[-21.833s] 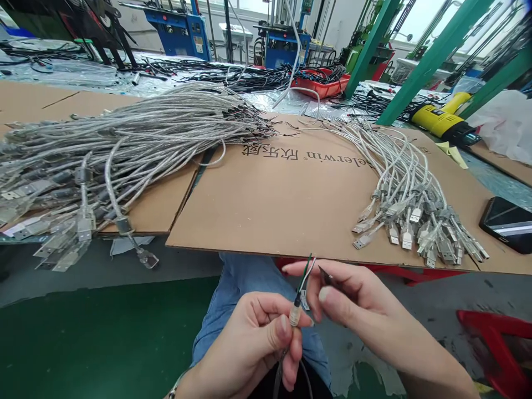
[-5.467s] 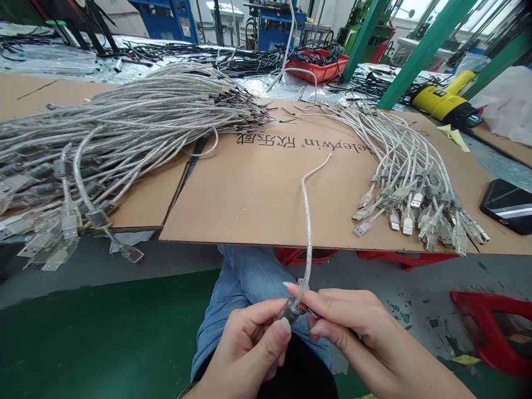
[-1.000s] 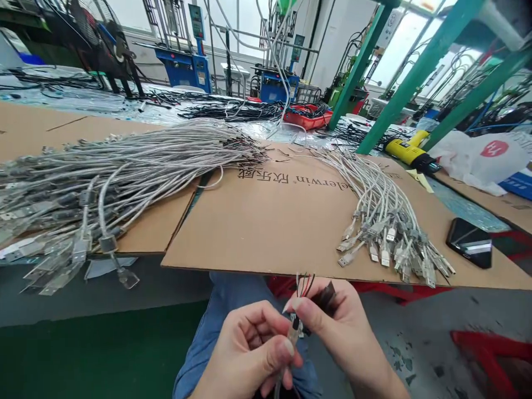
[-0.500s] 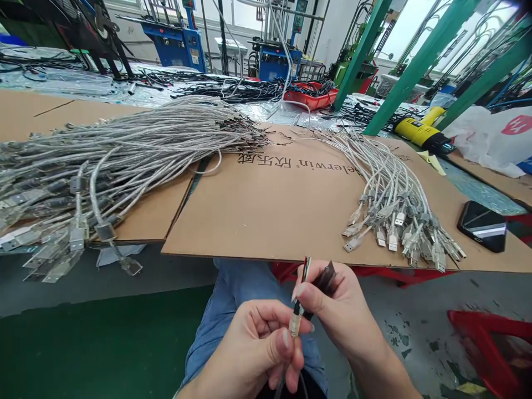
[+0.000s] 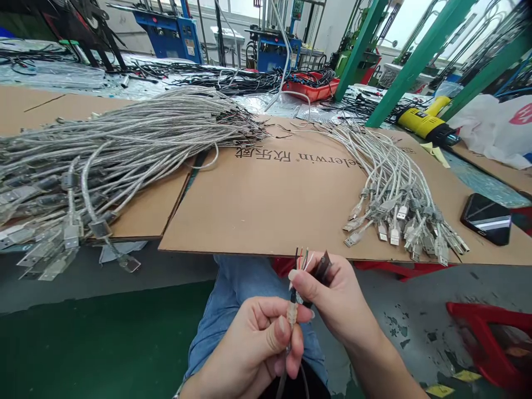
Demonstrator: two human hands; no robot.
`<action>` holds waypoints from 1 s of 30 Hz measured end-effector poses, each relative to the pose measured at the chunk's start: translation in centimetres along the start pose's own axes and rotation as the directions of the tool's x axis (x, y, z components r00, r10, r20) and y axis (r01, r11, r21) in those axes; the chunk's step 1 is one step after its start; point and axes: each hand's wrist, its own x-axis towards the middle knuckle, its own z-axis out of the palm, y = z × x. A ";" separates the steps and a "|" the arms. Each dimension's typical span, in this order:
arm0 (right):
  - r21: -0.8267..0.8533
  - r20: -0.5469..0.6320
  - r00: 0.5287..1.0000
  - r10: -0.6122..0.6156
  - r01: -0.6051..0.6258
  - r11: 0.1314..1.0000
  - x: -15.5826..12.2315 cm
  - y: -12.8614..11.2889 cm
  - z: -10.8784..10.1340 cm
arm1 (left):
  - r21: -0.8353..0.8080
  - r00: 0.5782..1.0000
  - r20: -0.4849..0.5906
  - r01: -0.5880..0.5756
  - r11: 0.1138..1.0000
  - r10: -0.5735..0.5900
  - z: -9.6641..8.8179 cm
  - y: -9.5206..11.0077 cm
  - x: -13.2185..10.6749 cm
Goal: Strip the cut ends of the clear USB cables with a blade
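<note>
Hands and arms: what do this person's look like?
The left hand and right hand are gloveless, with longish fingernails. No sleeve shows on the right forearm. A bracelet-like band edges the left wrist, mostly out of frame.

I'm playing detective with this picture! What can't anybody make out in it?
All in the head view:
Dark object: partly covered by the right hand; can't say what it is.
Held cable: far end unseen; it runs off the bottom edge.
Big cable pile: cut off by the left edge.
White bag: cut off by the right edge.
</note>
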 end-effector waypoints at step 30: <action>-0.658 0.302 0.865 -0.401 0.494 0.569 -4.2 -0.6 -2.3 | -0.023 0.991 -0.065 -0.122 0.992 0.120 0.4 0.2 -0.1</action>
